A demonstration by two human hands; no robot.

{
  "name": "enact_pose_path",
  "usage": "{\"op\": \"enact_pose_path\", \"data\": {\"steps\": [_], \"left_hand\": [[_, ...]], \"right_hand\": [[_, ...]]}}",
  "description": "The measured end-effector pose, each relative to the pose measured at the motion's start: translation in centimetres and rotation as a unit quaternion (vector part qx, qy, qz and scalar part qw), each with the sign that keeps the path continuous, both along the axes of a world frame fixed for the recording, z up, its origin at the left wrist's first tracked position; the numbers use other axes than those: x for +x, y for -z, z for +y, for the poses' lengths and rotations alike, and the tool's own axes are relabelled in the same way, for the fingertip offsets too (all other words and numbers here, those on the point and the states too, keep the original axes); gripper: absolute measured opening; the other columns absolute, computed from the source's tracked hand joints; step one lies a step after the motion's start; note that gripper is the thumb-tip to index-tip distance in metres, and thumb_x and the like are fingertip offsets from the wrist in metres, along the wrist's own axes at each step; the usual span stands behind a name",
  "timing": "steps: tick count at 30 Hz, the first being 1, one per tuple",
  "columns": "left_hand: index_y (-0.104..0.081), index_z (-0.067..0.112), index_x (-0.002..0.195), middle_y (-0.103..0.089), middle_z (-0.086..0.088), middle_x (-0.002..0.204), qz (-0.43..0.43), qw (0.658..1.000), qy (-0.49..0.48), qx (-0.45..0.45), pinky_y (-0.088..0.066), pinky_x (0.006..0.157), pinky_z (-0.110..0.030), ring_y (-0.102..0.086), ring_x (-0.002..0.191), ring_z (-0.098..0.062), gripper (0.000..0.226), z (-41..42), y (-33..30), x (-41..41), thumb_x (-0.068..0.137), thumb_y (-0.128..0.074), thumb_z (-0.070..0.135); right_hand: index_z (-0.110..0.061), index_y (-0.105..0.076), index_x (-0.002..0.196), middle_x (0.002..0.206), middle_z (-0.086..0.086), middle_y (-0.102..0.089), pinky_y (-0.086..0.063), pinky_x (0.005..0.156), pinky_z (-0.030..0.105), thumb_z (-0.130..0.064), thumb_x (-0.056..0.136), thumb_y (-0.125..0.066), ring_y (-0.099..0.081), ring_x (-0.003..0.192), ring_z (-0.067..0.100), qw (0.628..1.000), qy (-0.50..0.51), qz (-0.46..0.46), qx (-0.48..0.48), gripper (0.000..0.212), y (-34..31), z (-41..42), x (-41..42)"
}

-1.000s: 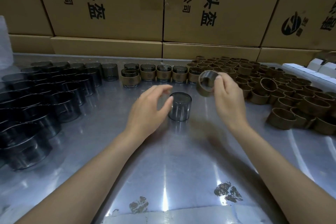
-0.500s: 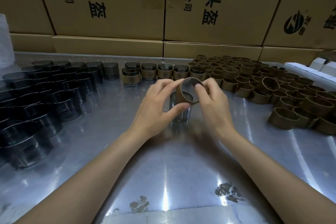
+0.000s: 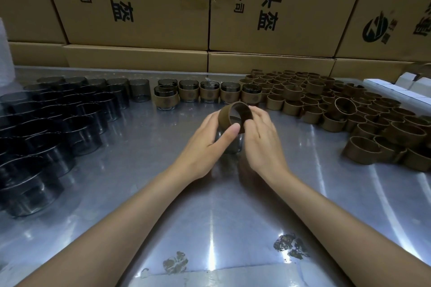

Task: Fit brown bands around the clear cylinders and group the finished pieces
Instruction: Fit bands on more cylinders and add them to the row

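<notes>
Both hands meet at the middle of the desk (image 3: 210, 205) — the left hand (image 3: 205, 144) and right hand (image 3: 263, 144) each pinch a brown band (image 3: 229, 116) in their fingers, tilted over a clear cylinder (image 3: 233, 144) standing beneath; finished pieces (image 3: 210, 94) line the far edge.
</notes>
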State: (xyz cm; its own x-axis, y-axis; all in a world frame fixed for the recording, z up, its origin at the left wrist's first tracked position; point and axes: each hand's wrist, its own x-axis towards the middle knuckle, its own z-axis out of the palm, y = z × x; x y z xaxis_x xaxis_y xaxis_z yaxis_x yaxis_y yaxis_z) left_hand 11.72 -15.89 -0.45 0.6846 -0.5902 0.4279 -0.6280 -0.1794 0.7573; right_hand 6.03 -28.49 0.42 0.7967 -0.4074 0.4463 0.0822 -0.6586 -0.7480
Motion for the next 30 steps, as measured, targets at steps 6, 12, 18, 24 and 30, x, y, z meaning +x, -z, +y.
{"op": "enact_pose_path", "data": {"steps": [6, 12, 18, 24, 30], "left_hand": [[-0.016, 0.026, 0.153, -0.018, 0.01, 0.159, 0.114, 0.993, 0.005, 0.009, -0.012, 0.109, -0.017, -0.015, 0.142, 0.001, 0.06, 0.1, 0.8, 1.1, 0.099, -0.033, 0.049], [-0.013, 0.021, 0.154, -0.016, 0.007, 0.16, 0.132, 0.991, 0.005, 0.015, -0.012, 0.114, -0.02, -0.014, 0.144, -0.004, 0.094, 0.3, 0.2, 0.9, 0.075, -0.034, 0.069], [-0.019, 0.018, 0.152, -0.029, 0.0, 0.156, 0.137, 0.99, 0.017, 0.009, -0.022, 0.119, -0.04, -0.024, 0.144, -0.012, 0.091, 0.1, 0.3, 1.2, 0.078, -0.043, 0.065], [-0.031, 0.018, 0.149, -0.036, -0.001, 0.153, 0.193, 0.981, 0.013, -0.017, -0.021, 0.119, -0.042, -0.03, 0.142, -0.014, 0.087, 0.1, 0.1, 1.2, 0.079, -0.036, 0.068], [-0.041, 0.024, 0.143, -0.047, 0.004, 0.144, 0.11, 0.99, -0.015, 0.083, -0.026, 0.115, -0.034, -0.039, 0.135, -0.012, 0.083, 1.0, -0.2, 0.8, 0.08, -0.017, 0.072]], "right_hand": [[-0.024, -0.036, 0.146, 0.15, -0.003, -0.039, -0.027, 0.114, 0.033, -0.024, 0.101, -0.025, -0.034, 0.137, 0.012, 0.995, -0.069, 0.055, 0.044, 0.046, 0.5, 0.2, 0.3], [-0.025, -0.041, 0.142, 0.146, 0.001, -0.043, -0.03, 0.114, 0.042, -0.029, 0.104, -0.023, -0.038, 0.135, 0.016, 0.982, -0.104, 0.055, 0.15, 0.042, 1.1, 0.0, 1.3], [-0.032, -0.055, 0.118, 0.125, 0.003, -0.058, -0.039, 0.103, 0.033, -0.03, 0.103, -0.024, -0.05, 0.118, 0.013, 0.981, -0.088, 0.047, 0.167, 0.034, 1.1, -0.2, 1.5], [-0.028, -0.048, 0.134, 0.132, -0.001, -0.055, -0.033, 0.112, 0.044, -0.041, 0.102, -0.028, -0.046, 0.127, 0.015, 0.97, -0.139, 0.08, 0.183, 0.04, 0.9, -0.3, 1.6], [-0.023, -0.033, 0.143, 0.125, -0.005, -0.044, -0.034, 0.109, 0.043, -0.058, 0.097, -0.024, -0.044, 0.126, 0.019, 0.971, -0.105, 0.161, 0.139, 0.059, 0.9, -0.3, 1.8]]}}
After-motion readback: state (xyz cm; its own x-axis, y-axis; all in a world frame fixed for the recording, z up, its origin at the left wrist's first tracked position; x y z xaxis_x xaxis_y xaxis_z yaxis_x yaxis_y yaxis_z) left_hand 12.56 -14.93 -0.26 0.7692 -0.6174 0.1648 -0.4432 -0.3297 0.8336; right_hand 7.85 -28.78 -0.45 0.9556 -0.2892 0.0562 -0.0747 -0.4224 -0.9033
